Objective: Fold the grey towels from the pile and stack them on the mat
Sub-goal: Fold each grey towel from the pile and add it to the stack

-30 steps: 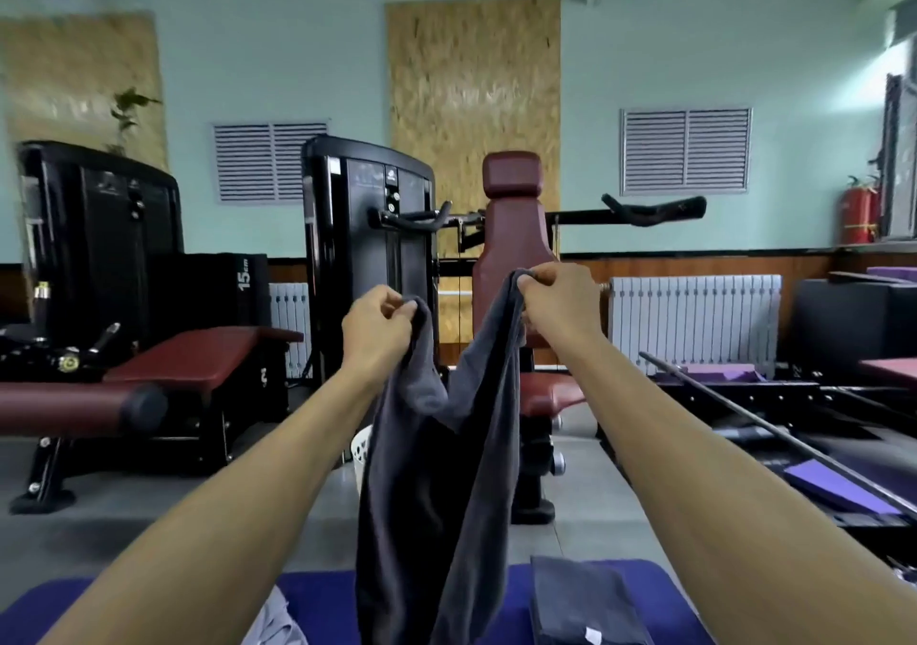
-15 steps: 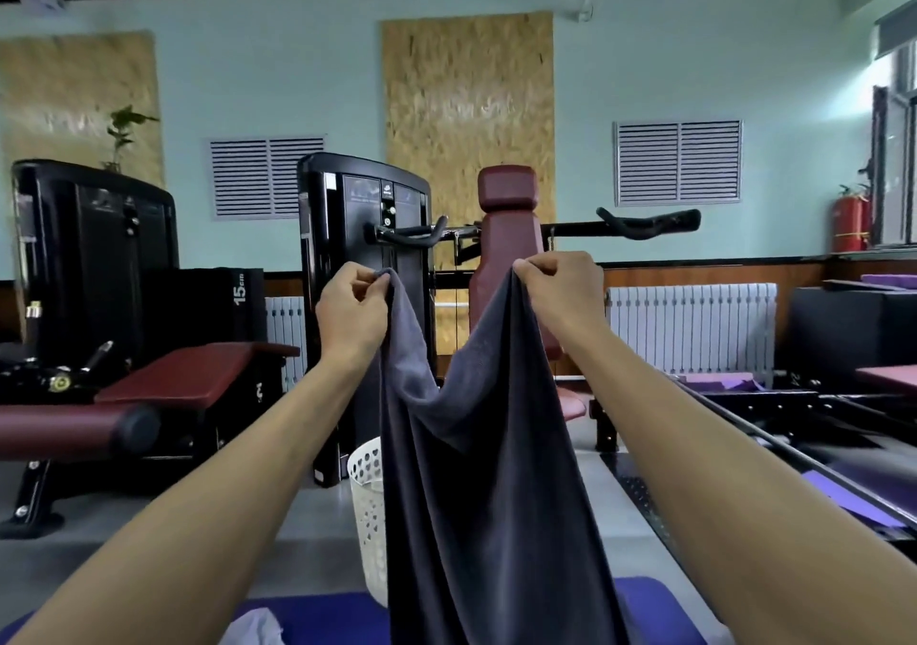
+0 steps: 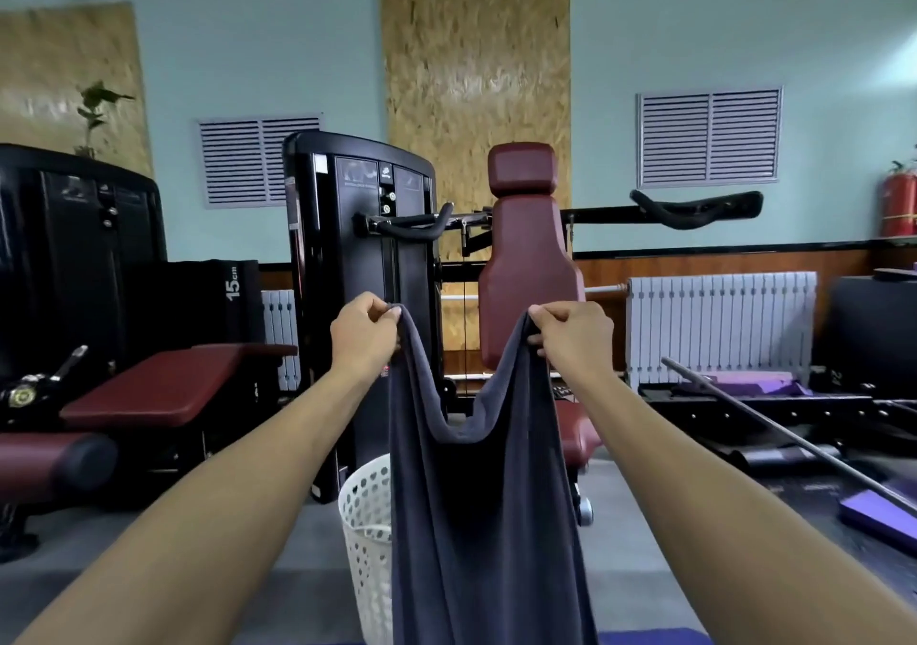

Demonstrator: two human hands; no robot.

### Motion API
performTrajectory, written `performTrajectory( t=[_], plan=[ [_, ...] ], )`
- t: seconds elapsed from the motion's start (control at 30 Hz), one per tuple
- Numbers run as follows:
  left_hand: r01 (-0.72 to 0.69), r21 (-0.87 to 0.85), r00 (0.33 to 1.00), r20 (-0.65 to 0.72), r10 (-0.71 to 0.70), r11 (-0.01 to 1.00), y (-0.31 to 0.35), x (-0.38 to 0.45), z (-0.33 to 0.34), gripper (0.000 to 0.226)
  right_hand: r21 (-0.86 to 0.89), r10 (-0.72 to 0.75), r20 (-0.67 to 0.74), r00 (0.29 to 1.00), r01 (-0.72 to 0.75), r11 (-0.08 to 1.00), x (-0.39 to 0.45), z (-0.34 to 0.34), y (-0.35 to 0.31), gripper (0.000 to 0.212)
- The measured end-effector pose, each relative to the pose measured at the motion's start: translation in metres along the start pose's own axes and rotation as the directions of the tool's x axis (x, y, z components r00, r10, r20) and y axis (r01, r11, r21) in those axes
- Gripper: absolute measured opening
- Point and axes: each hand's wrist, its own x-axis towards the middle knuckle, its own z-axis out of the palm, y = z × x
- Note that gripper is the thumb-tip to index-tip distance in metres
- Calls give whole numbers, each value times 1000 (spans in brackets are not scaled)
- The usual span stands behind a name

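Observation:
A dark grey towel [image 3: 484,520] hangs in front of me, held up by its two top corners. My left hand [image 3: 364,339] pinches the left corner and my right hand [image 3: 570,339] pinches the right corner, both arms stretched forward at about the same height. The top edge sags in a curve between the hands, and the cloth drops past the bottom of the view. Only a thin strip of the purple mat [image 3: 645,637] shows at the bottom edge. The pile and any folded towels are hidden.
A white perforated basket [image 3: 364,535] stands on the floor just left of the hanging towel. Gym machines with maroon pads [image 3: 528,272] fill the space ahead and to the left. A metal bar [image 3: 774,431] and purple blocks lie at the right.
The hands moved wider apart, spreading the towel so its top edge sags open. My view tilted up, so less of the mat shows.

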Motion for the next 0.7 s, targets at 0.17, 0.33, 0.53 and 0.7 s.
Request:
performTrajectory(
  t=[0.17,0.33,0.53,0.7],
  plan=[
    [-127,3,986,-105,127,992,11,51,8,19,49,-119,-104,987,125,991,42,22,-6,25],
    [-160,-29,978,-143,154,987,23,72,4,19,95,-179,-126,976,192,977,58,24,-17,16],
    [-168,3,972,-166,166,986,37,39,-15,15,89,-183,-123,975,194,977,38,5,-24,20],
    [-80,31,984,-158,84,996,30,-8,-40,13,21,-153,8,988,153,988,-14,-16,-29,15]
  ],
)
